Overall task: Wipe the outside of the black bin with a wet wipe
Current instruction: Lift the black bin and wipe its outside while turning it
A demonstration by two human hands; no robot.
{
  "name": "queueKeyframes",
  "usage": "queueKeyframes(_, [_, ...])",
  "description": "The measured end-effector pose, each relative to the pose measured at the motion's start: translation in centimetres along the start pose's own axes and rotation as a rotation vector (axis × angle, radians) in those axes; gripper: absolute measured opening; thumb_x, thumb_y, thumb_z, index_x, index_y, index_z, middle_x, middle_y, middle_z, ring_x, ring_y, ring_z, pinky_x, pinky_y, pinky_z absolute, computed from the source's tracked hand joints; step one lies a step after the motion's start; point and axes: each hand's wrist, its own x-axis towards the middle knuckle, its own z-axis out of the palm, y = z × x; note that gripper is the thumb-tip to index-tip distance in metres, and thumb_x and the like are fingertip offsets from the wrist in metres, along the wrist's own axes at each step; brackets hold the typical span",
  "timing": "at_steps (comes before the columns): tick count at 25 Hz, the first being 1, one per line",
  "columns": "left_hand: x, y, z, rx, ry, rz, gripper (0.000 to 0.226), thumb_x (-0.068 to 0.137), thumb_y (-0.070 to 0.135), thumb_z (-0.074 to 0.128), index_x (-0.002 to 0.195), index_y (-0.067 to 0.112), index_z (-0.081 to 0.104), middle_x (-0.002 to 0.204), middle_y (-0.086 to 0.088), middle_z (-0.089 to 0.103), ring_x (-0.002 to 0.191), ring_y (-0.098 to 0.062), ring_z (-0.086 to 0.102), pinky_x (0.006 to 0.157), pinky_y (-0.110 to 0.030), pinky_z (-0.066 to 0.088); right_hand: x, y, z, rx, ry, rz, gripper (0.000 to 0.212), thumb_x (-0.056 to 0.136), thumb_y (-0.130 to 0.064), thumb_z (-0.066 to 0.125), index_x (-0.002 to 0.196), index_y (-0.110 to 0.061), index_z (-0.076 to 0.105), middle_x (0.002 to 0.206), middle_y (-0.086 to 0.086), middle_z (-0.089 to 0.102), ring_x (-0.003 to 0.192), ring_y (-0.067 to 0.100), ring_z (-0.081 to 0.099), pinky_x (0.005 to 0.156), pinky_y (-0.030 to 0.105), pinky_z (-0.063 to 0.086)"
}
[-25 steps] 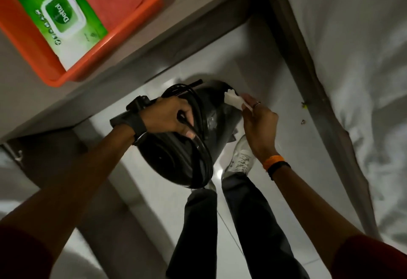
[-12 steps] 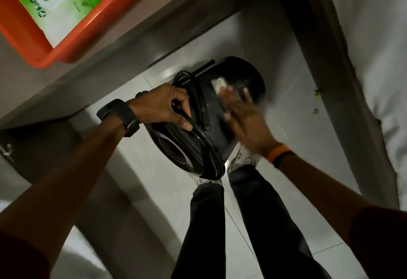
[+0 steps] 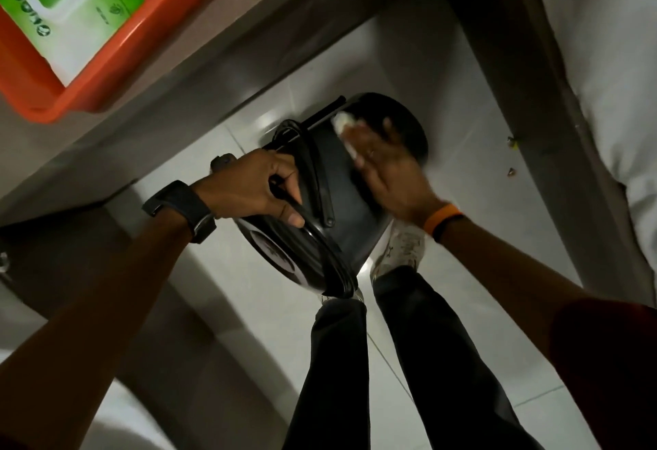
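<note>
The black bin (image 3: 350, 215) is held tilted above the floor, its lid end toward me and its base pointing away. My left hand (image 3: 261, 186) grips the rim and wire handle near the lid. My right hand (image 3: 385, 168) lies flat on the bin's side wall and presses a white wet wipe (image 3: 343, 126) against it. The wipe shows at my fingertips near the base. My right hand is blurred by motion.
An orange tray (image 3: 103, 69) with a green pack of wipes (image 3: 60, 5) sits on the grey table (image 3: 220, 33) at the upper left. A white-sheeted bed (image 3: 611, 76) runs along the right. My legs and white shoe (image 3: 400, 248) stand on the tiled floor below the bin.
My right hand moved from the far edge onto the bin's side wall and slides the wipe along it. The bin has turned, showing more of its side.
</note>
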Motion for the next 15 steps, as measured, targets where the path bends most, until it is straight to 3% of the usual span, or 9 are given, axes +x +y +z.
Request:
queueKeyframes(2, [0.5, 0.1, -0.1, -0.01, 0.011, 0.007, 0.023, 0.061, 0.012, 0.089, 0.072, 0.012, 0.069, 0.08, 0.003, 0.061, 0.081, -0.007, 0.058, 0.078, -0.01, 0.046, 1.4, 0.0, -0.3, -0.003, 0.018, 0.102, 0.05, 0.108, -0.021, 0.036, 0.156, -0.008, 0.036, 0.164, 0.012, 0.035, 0.158, 0.025, 0.024, 0.131, 0.045, 0.004])
queueKeyframes(7, [0.5, -0.2, -0.8, -0.041, -0.039, -0.028, 0.021, 0.062, 0.012, 0.088, 0.072, 0.016, 0.07, 0.081, 0.009, 0.064, 0.084, -0.009, 0.062, 0.082, -0.016, 0.048, -7.1, -1.6, 1.6, 0.007, -0.083, -0.43, 0.059, 0.105, -0.036, 0.032, 0.155, -0.003, 0.035, 0.166, 0.013, 0.028, 0.158, 0.028, 0.025, 0.131, 0.045, 0.011])
queueKeyframes(8, [0.5, -0.2, -0.8, -0.041, -0.058, -0.037, 0.02, 0.061, 0.017, 0.088, 0.07, 0.02, 0.07, 0.077, 0.013, 0.063, 0.08, -0.006, 0.061, 0.079, -0.014, 0.047, -7.6, -0.1, 1.4, -0.024, -0.068, -0.401, 0.06, 0.105, -0.037, 0.034, 0.155, -0.003, 0.034, 0.166, 0.013, 0.028, 0.157, 0.029, 0.026, 0.131, 0.048, 0.013])
queueKeyframes(9, [0.6, -0.2, -0.8, -0.038, -0.067, -0.035, 0.02, 0.059, 0.024, 0.087, 0.068, 0.022, 0.069, 0.074, 0.016, 0.063, 0.077, -0.003, 0.06, 0.076, -0.011, 0.047, -7.3, 1.4, 1.2, -0.025, -0.04, -0.258, 0.061, 0.105, -0.036, 0.036, 0.156, -0.004, 0.032, 0.167, 0.014, 0.027, 0.157, 0.03, 0.025, 0.13, 0.052, 0.015])
queueKeyframes(12, [1.1, 0.2, -1.6, -0.058, -0.034, -0.035, 0.021, 0.056, 0.037, 0.082, 0.069, 0.026, 0.069, 0.074, 0.019, 0.065, 0.075, -0.002, 0.063, 0.075, -0.01, 0.049, -4.0, 5.2, -0.1, 0.203, 0.021, 0.362, 0.061, 0.108, -0.029, 0.039, 0.162, -0.013, 0.016, 0.172, 0.006, 0.012, 0.158, 0.016, 0.004, 0.13, 0.051, 0.011])
queueKeyframes(13, [1.4, 0.4, -2.0, -0.074, -0.019, -0.034, 0.021, 0.057, 0.037, 0.082, 0.07, 0.025, 0.07, 0.075, 0.017, 0.067, 0.075, -0.002, 0.064, 0.075, -0.013, 0.051, -3.2, 5.5, -0.2, 0.283, 0.02, 0.457, 0.061, 0.108, -0.029, 0.038, 0.162, -0.017, 0.012, 0.173, 0.002, 0.008, 0.156, 0.011, -0.002, 0.131, 0.05, 0.009])
queueKeyframes(15, [1.8, 0.9, -2.9, -0.102, 0.004, -0.049, 0.021, 0.059, 0.032, 0.082, 0.072, 0.021, 0.071, 0.078, 0.01, 0.069, 0.077, -0.006, 0.065, 0.076, -0.019, 0.053, -3.2, 3.4, 0.1, 0.383, 0.048, 0.367, 0.063, 0.107, -0.032, 0.04, 0.163, -0.02, 0.014, 0.173, -0.002, 0.009, 0.158, 0.012, -0.001, 0.131, 0.05, 0.011])
